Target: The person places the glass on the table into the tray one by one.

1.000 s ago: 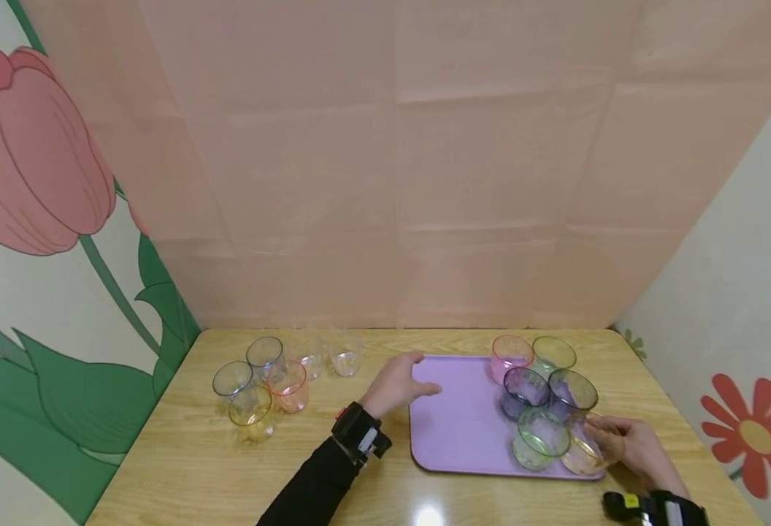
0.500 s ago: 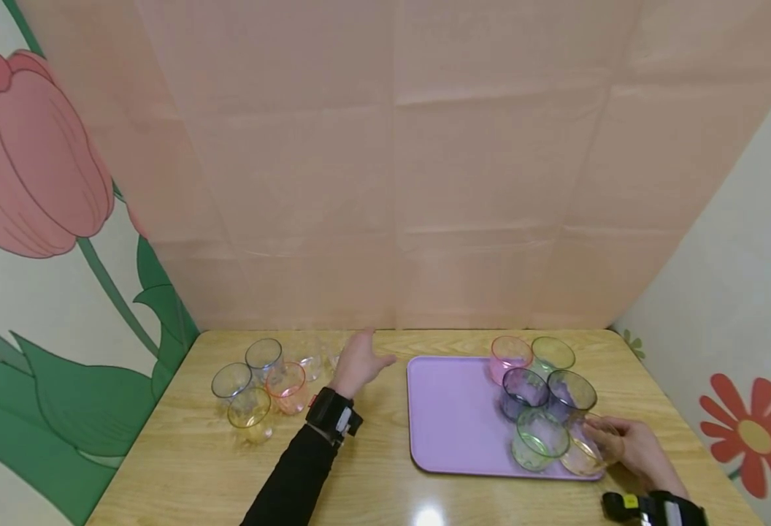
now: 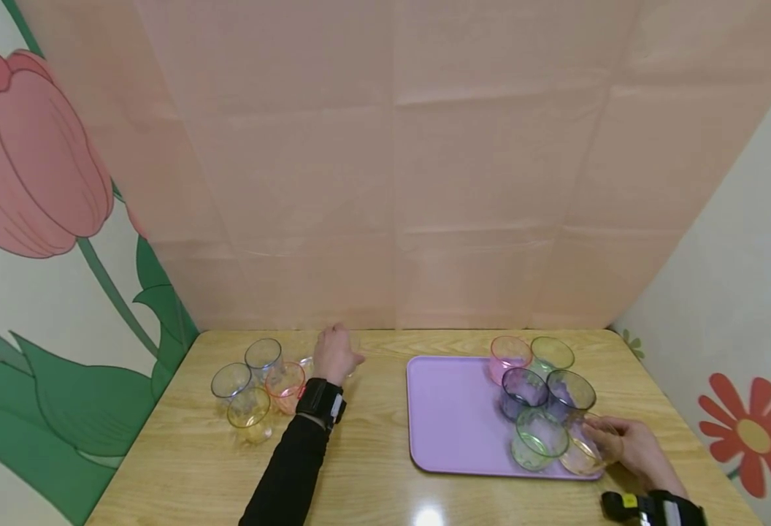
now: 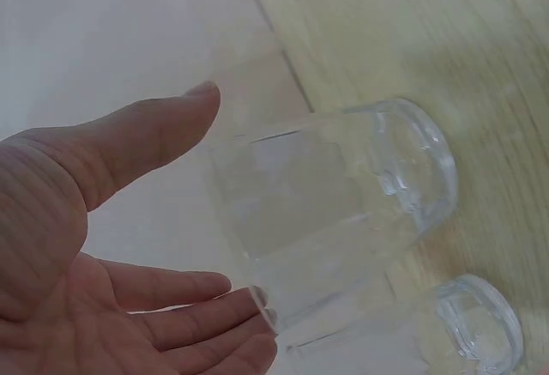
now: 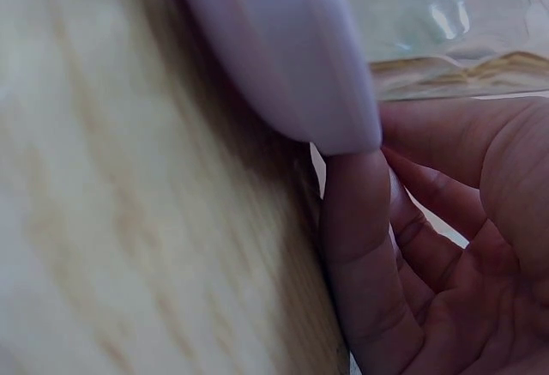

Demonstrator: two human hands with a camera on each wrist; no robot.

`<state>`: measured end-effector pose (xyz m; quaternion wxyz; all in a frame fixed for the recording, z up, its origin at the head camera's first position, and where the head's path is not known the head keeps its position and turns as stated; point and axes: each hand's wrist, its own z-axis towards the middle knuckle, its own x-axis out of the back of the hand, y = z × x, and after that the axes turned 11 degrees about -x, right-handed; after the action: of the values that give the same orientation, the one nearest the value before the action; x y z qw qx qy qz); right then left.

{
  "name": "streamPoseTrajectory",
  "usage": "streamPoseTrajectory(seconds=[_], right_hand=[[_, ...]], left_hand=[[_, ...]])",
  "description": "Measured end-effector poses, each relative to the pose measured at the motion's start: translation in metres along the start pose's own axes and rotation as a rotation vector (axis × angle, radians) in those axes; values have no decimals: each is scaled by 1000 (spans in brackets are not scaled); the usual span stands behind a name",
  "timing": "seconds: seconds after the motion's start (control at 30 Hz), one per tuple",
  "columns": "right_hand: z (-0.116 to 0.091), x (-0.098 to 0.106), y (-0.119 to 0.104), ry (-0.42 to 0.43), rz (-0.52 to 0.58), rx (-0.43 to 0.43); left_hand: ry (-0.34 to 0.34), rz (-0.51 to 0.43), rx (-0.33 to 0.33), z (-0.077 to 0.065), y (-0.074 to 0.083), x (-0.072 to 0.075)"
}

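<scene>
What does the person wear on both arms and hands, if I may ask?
The left hand and the right hand wear no gloves. On the left are a long black sleeve and a black wristband with a pale label. The right wristband is black too, with a yellow mark.

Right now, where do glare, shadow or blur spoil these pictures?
Head view: glare at bottom, on the pale wooden table; left wrist view: haze washes out the upper transparent glass tumbler; right wrist view: dim, table grain blurred, shadow beside the purple plastic tray.

A pink tulip (image 3: 37, 150) (green-leaved) left, a red flower (image 3: 753, 436) right.
</scene>
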<state>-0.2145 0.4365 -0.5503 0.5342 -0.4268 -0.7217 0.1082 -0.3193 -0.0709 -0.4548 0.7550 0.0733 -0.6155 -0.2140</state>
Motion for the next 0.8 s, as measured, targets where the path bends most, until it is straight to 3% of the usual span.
streamPoseTrajectory(seconds=[0.4, 0.7, 0.8], right_hand=[[2, -1, 1, -6, 28, -16], [0, 0, 1, -20, 63, 9], [0, -1, 1, -14, 51, 10]], left_hand=[[-18, 132, 53, 1, -1, -16], [-41, -102, 66, 1, 4, -19], [-35, -134, 72, 0, 3, -22]])
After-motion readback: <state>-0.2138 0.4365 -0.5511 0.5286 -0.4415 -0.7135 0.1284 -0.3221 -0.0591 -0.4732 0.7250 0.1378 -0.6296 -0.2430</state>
